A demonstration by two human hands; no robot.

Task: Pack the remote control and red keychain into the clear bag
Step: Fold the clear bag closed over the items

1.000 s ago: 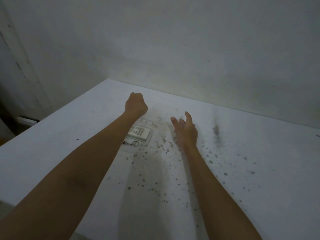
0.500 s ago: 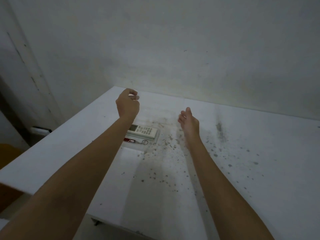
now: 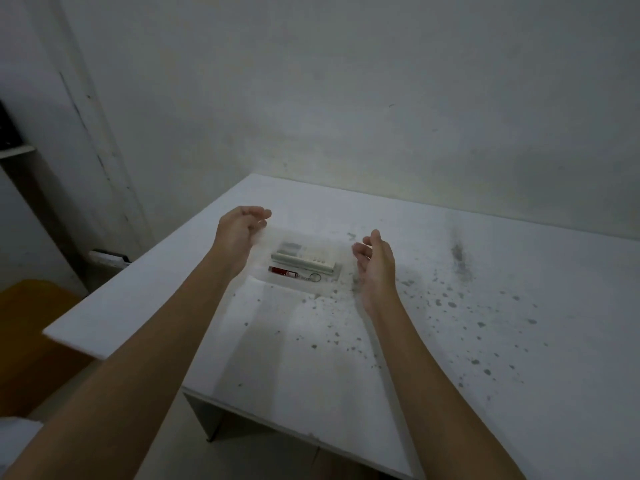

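Observation:
A white remote control (image 3: 304, 258) lies flat on the white table (image 3: 485, 341), and a red keychain (image 3: 285, 271) with a small metal ring lies just in front of it. Both rest inside a clear bag (image 3: 294, 289), whose faint outline spreads around them. My left hand (image 3: 239, 233) hovers just left of the bag, fingers loosely curled, holding nothing. Just to the bag's right, my right hand (image 3: 375, 263) is raised with its fingers apart and empty. Neither hand touches the bag.
Dark specks and smudges (image 3: 457, 258) cover the table's right half. A grey wall stands right behind the table. The table's left edge drops to the floor, with an orange-brown piece of furniture (image 3: 31, 327) lower left.
Both hands have lifted off the bag and moved apart. My left fist has loosened into a curl. The view has pulled back, so the remote and keychain show fully.

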